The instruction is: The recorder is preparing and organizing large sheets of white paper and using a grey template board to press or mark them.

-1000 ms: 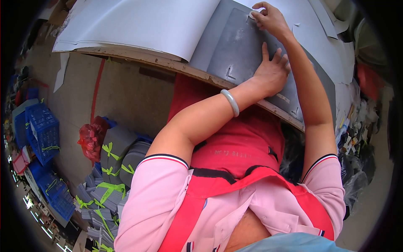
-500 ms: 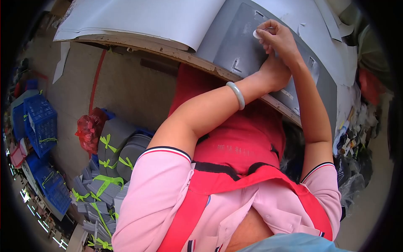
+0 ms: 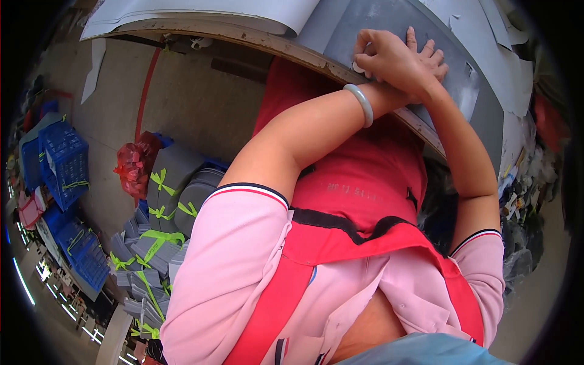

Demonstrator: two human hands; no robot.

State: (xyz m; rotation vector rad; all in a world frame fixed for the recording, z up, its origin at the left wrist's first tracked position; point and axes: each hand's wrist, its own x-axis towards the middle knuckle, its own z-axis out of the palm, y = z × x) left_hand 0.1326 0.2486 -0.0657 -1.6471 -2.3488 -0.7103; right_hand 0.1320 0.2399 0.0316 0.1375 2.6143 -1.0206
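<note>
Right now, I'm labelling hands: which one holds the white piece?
The right hand, crossing above the other, holds the white piece. The left hand, on the arm with the bangle, lies spread on the grey sheet.

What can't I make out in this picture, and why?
White piece: head view, mostly covered by the right grip.
Left grip: head view, partly behind the right grip.
Grey sheet: head view, far side cut off by the top edge.
Marks on red apron: head view, too small and blurred.
</note>
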